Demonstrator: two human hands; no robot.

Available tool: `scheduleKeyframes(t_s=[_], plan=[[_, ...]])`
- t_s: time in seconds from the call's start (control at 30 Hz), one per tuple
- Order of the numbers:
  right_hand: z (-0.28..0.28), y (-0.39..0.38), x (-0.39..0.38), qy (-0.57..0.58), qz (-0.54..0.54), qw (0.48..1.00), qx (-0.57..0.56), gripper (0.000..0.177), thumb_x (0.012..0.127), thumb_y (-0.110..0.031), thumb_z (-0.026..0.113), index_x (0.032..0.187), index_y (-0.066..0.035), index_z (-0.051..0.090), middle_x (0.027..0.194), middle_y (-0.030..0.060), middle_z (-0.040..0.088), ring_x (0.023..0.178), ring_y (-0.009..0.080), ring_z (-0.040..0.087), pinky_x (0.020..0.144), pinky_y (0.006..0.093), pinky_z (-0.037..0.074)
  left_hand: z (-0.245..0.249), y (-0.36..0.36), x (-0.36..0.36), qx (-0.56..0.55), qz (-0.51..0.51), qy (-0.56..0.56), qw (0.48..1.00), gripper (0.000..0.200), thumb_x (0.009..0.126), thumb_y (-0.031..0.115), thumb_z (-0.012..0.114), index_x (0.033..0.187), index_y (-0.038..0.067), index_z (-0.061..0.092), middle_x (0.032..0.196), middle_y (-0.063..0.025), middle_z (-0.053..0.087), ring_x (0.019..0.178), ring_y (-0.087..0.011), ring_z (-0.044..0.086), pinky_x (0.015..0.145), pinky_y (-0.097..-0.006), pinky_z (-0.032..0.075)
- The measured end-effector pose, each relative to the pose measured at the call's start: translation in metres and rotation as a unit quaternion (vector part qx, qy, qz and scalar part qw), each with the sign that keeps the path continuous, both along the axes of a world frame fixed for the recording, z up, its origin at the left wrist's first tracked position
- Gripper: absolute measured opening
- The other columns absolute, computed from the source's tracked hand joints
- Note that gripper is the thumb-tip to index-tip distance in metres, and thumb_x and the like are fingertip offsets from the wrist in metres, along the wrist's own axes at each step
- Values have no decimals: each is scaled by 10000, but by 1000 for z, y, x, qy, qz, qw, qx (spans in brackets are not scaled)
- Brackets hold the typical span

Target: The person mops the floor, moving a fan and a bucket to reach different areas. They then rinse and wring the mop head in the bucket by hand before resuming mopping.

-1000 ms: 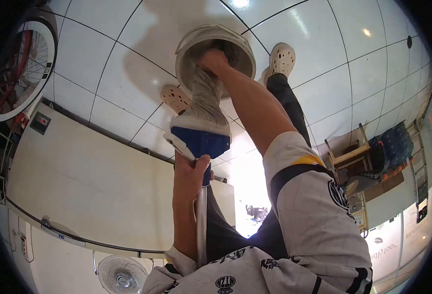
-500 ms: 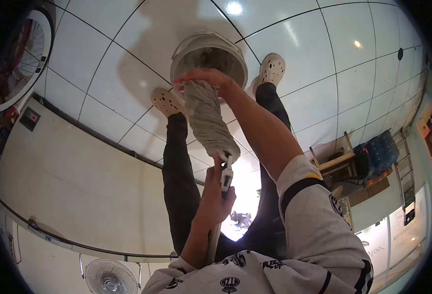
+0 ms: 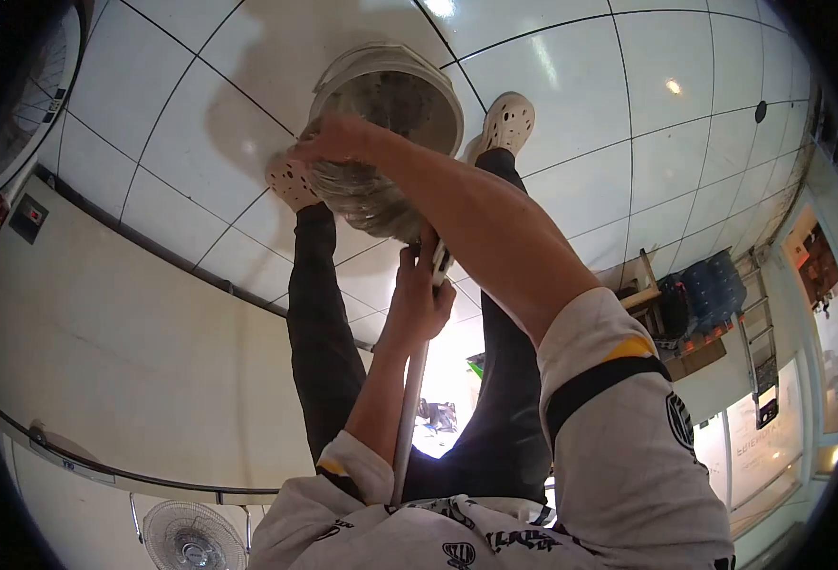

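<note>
My right hand [image 3: 341,141] is closed around the far end of a grey, wet-looking string mop head [image 3: 367,201], at the near-left rim of the bucket [image 3: 454,119]. The strands look bunched and twisted. My left hand [image 3: 416,302] grips the mop just below its white clamp [image 3: 441,264], where the strands meet the handle. The pale mop handle [image 3: 411,404] runs back toward my body between my legs. Inside the bucket the surface looks grey and dirty. My right forearm hides part of the mop head and clamp.
My feet in beige clogs [image 3: 509,122] stand either side of the bucket on white floor tiles [image 3: 571,114]. A long pale panel [image 3: 143,332] lies along the left, with a fan [image 3: 191,540] below it. A bicycle wheel [image 3: 53,104] is upper left; a chair [image 3: 642,294] and ladder [image 3: 759,332] stand right.
My right hand has gone from lying across the strands' end to gripping them, shifting left. The mop head looks shorter and more twisted. My left hand has moved up with it.
</note>
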State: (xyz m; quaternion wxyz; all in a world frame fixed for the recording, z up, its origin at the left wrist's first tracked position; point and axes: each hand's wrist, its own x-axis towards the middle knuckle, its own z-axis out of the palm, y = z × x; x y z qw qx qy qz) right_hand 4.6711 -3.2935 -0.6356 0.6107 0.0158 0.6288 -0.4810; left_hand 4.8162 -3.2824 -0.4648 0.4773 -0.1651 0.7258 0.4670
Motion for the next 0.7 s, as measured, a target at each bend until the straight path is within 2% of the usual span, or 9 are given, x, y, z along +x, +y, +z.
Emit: scheduleKeyframes(t_s=[0.03, 0.13, 0.2, 0.23, 0.3, 0.43, 0.53, 0.63, 0.7], plan=[[1, -2, 2, 15, -2, 1000, 14, 448, 614, -413, 676, 905, -72, 669, 958, 154, 621, 846, 298, 605, 769, 364, 464, -10, -1, 3, 39, 25, 49, 998, 639, 713, 13, 516, 1295, 28, 254, 1081, -309, 379, 959, -450, 425, 815, -447, 401], [-1, -7, 11, 95, 46, 992, 64, 349, 661, -329, 635, 860, -44, 669, 908, 153, 629, 826, 302, 612, 749, 380, 479, -29, 5, 6, 58, -35, 91, 993, 583, 727, 61, 555, 1251, 22, 304, 1129, -264, 398, 962, -420, 438, 835, -443, 392], [-1, -12, 18, 187, 145, 966, 102, 266, 689, -256, 604, 831, -41, 668, 878, 148, 632, 829, 302, 612, 744, 384, 485, -36, 15, 14, 62, 82, -9, 995, 627, 731, 106, 586, 1278, 43, 286, 1177, -200, 427, 1033, -329, 452, 855, -400, 386], [1, -14, 21, 182, 129, 967, 121, 242, 694, -236, 594, 816, -41, 668, 864, 148, 631, 825, 294, 614, 734, 384, 489, -40, 18, 16, 99, 162, -11, 982, 656, 731, 102, 581, 1301, 50, 260, 1189, -193, 428, 1042, -310, 460, 850, -384, 391], [12, -13, 29, 171, 100, 967, 163, 197, 704, -194, 575, 788, -41, 666, 834, 147, 630, 818, 277, 617, 715, 383, 497, -48, 25, 17, 115, 221, -25, 968, 681, 728, 105, 577, 1319, 54, 242, 1184, -194, 444, 1040, -301, 480, 836, -365, 404], [26, -25, 38, 243, 97, 946, 190, 164, 710, -167, 563, 746, -46, 667, 810, 140, 634, 794, 264, 627, 685, 378, 506, -47, 22, -29, 21, 134, -61, 989, 668, 713, 136, 582, 1297, 37, 273, 1118, -229, 498, 997, -334, 528, 802, -358, 436], [35, -33, 36, 213, 78, 956, 184, 160, 720, -139, 539, 725, -41, 666, 795, 135, 638, 775, 262, 632, 672, 372, 509, -74, 27, -28, -67, 48, 58, 995, 719, 709, 141, 536, 1329, 44, 185, 1040, -269, 526, 852, -368, 580, 729, -395, 463], [37, -40, 40, 240, 84, 949, 188, 167, 723, -128, 526, 709, -35, 664, 793, 132, 640, 767, 261, 634, 669, 365, 509, -81, 22, -46, -60, 0, -64, 996, 851, 712, 128, 535, 1357, 90, -20, 1034, -275, 527, 820, -377, 582, 727, -426, 458], [38, -41, 41, 260, 89, 943, 189, 178, 722, -136, 521, 705, -30, 663, 803, 126, 643, 773, 256, 634, 668, 366, 510, -80, 23, -41, -59, 23, -34, 997, 788, 726, 128, 539, 1348, 64, 59, 1033, -263, 535, 811, -369, 587, 715, -412, 463]])
